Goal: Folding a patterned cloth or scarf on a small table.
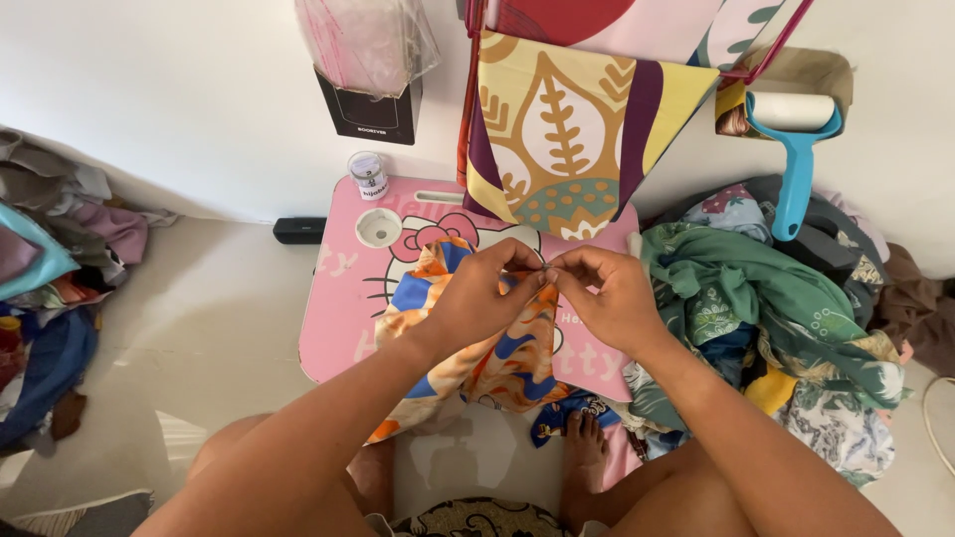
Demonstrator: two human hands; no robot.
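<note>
My left hand and my right hand meet fingertip to fingertip above a small pink lap table. Both pinch the top edge of an orange, blue and white patterned cloth, which drapes down over the table's front edge toward my legs. What sits between the fingertips is too small to make out.
A printed yellow, maroon and white fabric hangs from a rack behind the table. A small jar stands at the table's back left. A heap of green and mixed cloths lies right, under a blue lint roller. More clothes pile left.
</note>
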